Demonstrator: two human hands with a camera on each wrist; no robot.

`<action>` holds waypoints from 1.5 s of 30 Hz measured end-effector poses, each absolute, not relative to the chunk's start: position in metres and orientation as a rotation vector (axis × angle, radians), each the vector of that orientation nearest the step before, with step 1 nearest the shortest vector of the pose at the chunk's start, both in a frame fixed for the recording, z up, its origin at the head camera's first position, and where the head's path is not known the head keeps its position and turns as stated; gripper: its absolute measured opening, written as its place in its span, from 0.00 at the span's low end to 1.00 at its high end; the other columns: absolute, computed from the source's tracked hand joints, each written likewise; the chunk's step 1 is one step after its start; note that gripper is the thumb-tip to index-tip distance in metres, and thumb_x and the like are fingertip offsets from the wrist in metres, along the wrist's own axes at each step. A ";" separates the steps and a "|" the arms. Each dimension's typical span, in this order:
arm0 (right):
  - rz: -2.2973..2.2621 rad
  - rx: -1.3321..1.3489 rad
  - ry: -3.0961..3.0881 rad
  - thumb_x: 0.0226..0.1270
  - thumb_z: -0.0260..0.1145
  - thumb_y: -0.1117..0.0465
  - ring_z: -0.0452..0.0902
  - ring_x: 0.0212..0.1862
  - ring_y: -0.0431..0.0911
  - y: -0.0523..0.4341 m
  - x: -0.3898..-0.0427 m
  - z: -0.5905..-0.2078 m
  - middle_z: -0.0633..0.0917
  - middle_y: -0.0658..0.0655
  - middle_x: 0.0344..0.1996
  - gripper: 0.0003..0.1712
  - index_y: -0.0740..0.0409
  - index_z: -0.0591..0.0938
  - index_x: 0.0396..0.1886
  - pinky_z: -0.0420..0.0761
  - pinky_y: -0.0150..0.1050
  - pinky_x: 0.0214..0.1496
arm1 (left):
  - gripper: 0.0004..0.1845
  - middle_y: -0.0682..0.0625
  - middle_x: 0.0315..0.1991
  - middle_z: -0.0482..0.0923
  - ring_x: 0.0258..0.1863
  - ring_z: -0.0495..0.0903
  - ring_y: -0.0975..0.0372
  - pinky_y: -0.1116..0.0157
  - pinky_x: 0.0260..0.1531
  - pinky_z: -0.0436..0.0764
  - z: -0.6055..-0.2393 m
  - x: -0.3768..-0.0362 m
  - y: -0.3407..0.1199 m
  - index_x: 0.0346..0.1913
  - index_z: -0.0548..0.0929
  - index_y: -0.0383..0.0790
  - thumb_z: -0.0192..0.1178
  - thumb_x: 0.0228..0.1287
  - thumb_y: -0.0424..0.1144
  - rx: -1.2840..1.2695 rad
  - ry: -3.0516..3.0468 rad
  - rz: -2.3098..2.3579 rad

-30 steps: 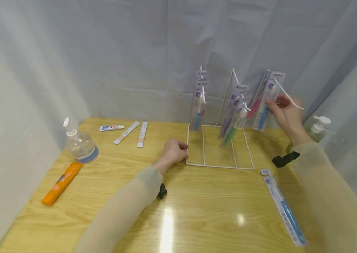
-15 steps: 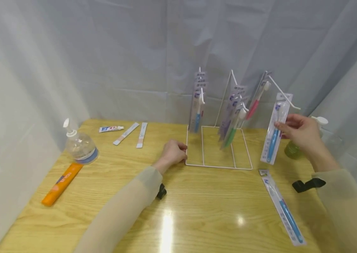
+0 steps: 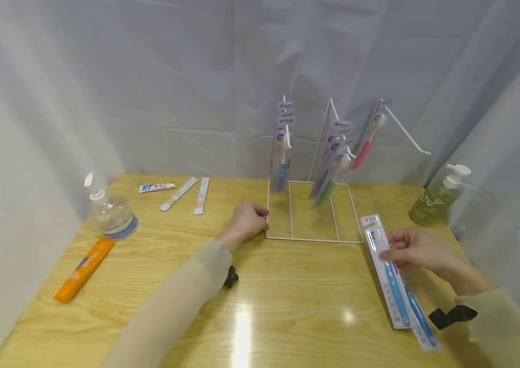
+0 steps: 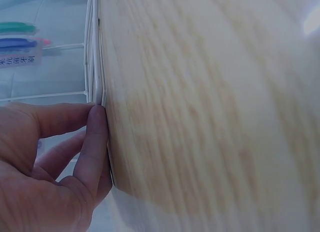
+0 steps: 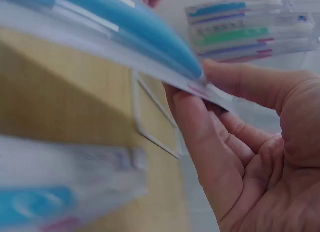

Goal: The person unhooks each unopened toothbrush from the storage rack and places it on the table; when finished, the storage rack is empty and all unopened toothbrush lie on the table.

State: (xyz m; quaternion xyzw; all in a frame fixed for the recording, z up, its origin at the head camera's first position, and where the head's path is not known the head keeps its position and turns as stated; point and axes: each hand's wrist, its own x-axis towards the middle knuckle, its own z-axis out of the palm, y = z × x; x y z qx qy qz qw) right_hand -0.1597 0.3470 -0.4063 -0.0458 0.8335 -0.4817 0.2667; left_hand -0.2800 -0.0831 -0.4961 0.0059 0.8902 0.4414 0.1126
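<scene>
Fingers of the right hand pinched a blue toothbrush pack low over another pack, set-down stage; left hand gripped the rack base; next, likely lower flat and let go.

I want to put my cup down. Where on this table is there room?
Bare wood spreads between the orange tube and the left hand, and along the near edge. It is crowded by the wire rack and where the right hand holds the packaged toothbrush.
</scene>
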 end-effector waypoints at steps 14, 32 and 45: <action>-1.184 -0.062 2.255 0.73 0.77 0.62 0.83 0.24 0.36 0.322 -0.134 -0.440 0.89 0.48 0.25 0.12 0.67 0.86 0.46 0.86 0.29 0.25 | 0.24 0.52 0.43 0.95 0.43 0.90 0.61 0.69 0.41 0.92 -0.514 -0.295 -0.086 0.58 0.96 0.44 0.79 0.55 0.31 0.004 2.615 1.263; -0.623 -0.111 2.723 0.74 0.77 0.53 0.83 0.21 0.42 0.312 -0.122 -0.411 0.87 0.50 0.17 0.16 0.60 0.90 0.30 0.82 0.38 0.24 | 0.24 0.51 0.42 0.94 0.39 0.89 0.63 0.71 0.36 0.91 -0.502 -0.285 -0.084 0.58 0.95 0.40 0.77 0.55 0.29 -0.004 2.617 1.303; -1.320 -0.228 3.107 0.80 0.72 0.58 0.79 0.38 0.15 0.322 -0.235 -0.368 0.92 0.75 0.57 0.21 0.69 0.88 0.63 0.82 0.17 0.38 | 0.24 0.43 0.43 0.94 0.37 0.90 0.58 0.67 0.36 0.94 -0.470 -0.260 -0.080 0.59 0.93 0.33 0.72 0.57 0.25 0.028 2.603 1.356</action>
